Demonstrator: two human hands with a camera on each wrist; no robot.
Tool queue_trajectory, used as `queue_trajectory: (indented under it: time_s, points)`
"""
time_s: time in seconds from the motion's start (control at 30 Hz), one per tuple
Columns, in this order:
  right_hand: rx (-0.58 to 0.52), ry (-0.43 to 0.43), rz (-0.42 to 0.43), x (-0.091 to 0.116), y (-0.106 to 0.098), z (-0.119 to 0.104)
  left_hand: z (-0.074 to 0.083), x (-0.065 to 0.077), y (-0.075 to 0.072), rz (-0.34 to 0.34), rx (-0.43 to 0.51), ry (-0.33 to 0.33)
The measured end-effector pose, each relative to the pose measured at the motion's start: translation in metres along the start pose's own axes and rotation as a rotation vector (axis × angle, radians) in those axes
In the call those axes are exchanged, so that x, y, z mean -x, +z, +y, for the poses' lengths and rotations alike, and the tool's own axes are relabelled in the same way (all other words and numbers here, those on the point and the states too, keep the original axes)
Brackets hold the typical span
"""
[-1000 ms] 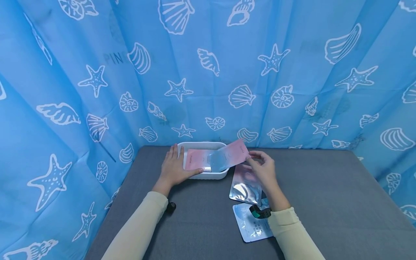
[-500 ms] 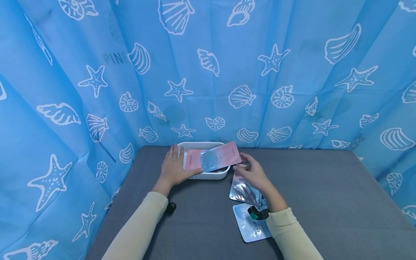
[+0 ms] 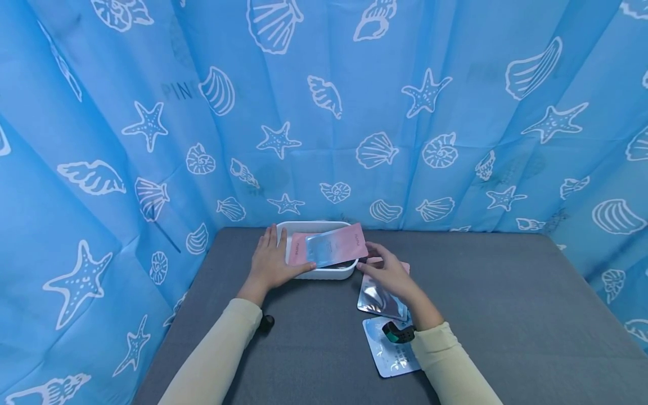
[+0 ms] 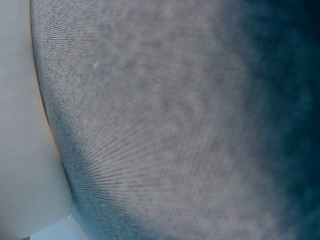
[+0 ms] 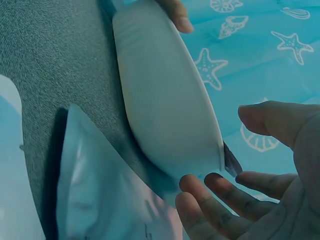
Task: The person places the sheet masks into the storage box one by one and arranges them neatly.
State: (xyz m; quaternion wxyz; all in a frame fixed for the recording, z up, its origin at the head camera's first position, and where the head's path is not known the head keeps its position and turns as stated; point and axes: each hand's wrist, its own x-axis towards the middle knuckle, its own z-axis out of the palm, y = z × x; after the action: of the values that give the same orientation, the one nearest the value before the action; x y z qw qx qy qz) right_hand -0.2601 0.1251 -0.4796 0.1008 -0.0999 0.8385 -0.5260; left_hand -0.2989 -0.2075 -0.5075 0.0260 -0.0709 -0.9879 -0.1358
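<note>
A white oval tub (image 3: 324,274) stands at the back of the table. My left hand (image 3: 273,259) rests spread over its left end, fingers fanned toward the far rim and thumb along the near rim. One pink-and-blue foil pouch (image 3: 297,247) lies inside. Another such pouch (image 3: 336,246) slants over it, its right end raised on the tub's rim. Beside that raised end is my right hand (image 3: 387,273), fingers loosely bent. In the right wrist view its thumb (image 5: 267,120) stands well apart from the fingers, and one fingertip meets the pouch's dark edge (image 5: 231,161).
Right of the tub lies a shiny pink-and-silver pouch (image 3: 377,298), partly under my right hand. Nearer, a pale blue pouch (image 3: 387,354) lies partly under the right forearm. A blue shell-print curtain (image 3: 324,140) hangs behind the grey table (image 3: 304,349).
The upper pouch has slid left and lowered further over the tub. My right hand has followed it left and its thumb has come away from the pouch. The left hand has stayed put.
</note>
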Motion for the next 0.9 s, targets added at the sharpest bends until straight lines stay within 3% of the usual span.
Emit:
queue_trajectory:
  time_s: [0.43,0.9]
  points:
    - [0.050,-0.077,-0.037,-0.003,0.008,-0.001,0.000,-0.001,0.001,0.015,-0.017,0.006]
    - [0.132,-0.106,-0.041,0.000,-0.007,0.012,0.004,0.004,-0.005,0.027,-0.004,0.011]
